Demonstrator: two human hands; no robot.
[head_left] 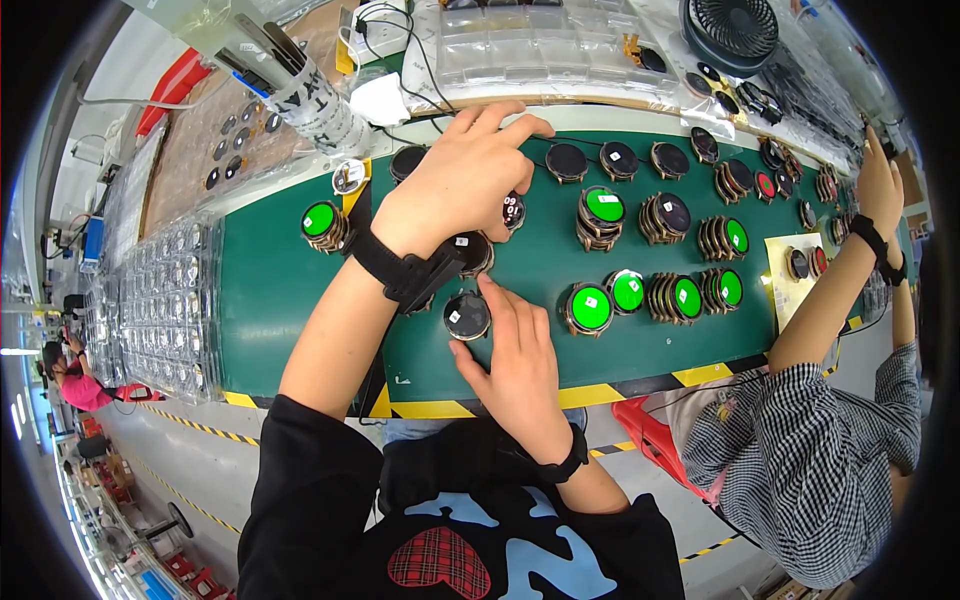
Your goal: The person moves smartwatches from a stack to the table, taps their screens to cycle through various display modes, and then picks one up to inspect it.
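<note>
Factory assembly line, green conveyor belt (280, 290), stacked watch cases (665, 215)

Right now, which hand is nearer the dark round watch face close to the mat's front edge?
Right. The right hand touches the dark watch face; the left hand is farther back.
</note>
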